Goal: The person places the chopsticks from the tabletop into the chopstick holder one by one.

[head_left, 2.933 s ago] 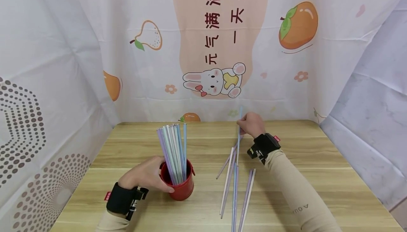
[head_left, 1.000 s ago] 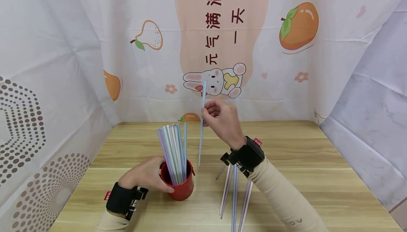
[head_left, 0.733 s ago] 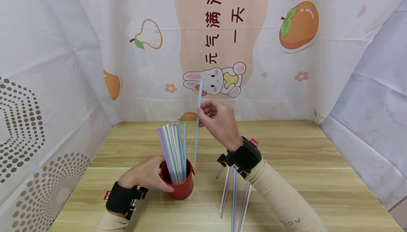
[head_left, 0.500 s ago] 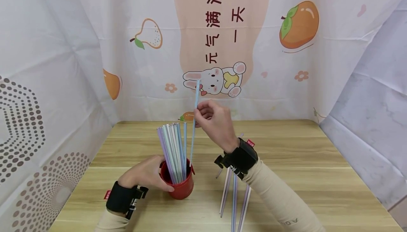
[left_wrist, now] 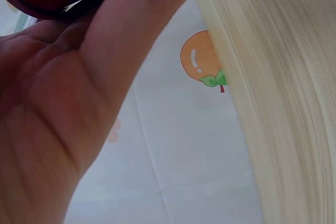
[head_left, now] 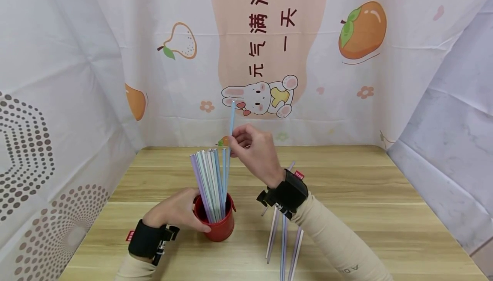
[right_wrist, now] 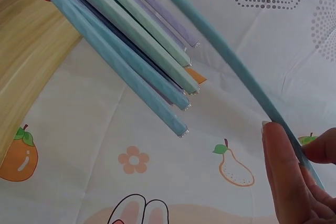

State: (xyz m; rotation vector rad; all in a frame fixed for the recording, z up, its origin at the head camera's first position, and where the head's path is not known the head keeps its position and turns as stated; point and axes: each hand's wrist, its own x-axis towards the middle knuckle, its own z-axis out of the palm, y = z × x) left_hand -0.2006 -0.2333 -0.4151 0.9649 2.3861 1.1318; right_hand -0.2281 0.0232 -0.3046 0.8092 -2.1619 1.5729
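Slim pale-blue satin-look tube (head_left: 232, 120) is pinched betw. thumb & fingers of bare R hand (head_left: 258, 150), closed to tube's width; near-vert., top tilted slightly R, it runs down from grip to mouth of red round metal-look bucket (head_left: 221, 232); depth of tip unclear. Bare L hand (head_left: 179, 210), nearer bucket, grips its L side. Inside: upright bundle of lilac, mint, white & blue tubes (head_left: 208, 182). Loose slim lilac/white/blue tubes (head_left: 284, 246) lie on wood-grain table (head_left: 366, 187).
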